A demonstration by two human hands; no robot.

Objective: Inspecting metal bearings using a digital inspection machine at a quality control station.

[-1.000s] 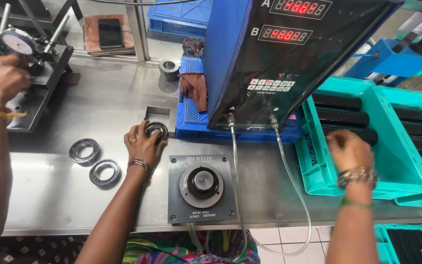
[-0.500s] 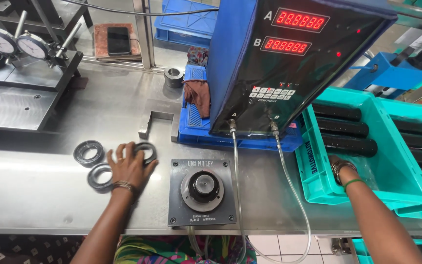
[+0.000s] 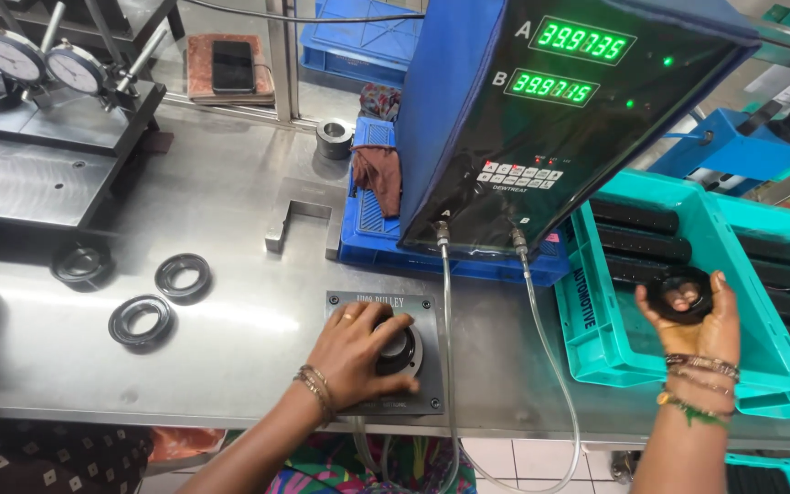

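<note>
My left hand (image 3: 354,352) lies on the grey square gauge base (image 3: 340,306) at the bench's front edge. Its fingers curl round a dark ring (image 3: 406,352) seated on the base's round centre plug. My right hand (image 3: 699,320) is raised palm up over the teal crate (image 3: 596,329), and a black rubber ring (image 3: 680,295) rests in its fingers. Three more black rings lie on the steel bench to the left: one (image 3: 182,274), one (image 3: 142,318) and a darker one (image 3: 82,263).
A blue-cased readout box (image 3: 541,119) with green digits stands behind the base, joined to it by two clear hoses (image 3: 541,320). A dial-gauge stand (image 3: 43,101) sits at the back left, with a metal L-bracket (image 3: 290,224), a steel sleeve (image 3: 333,137) and a phone (image 3: 232,64) beyond. The teal crate holds black tubes.
My left hand moved right from the loose rings onto the gauge base. My right hand came up out of the crate with a ring. The readout digits changed from red to green.
</note>
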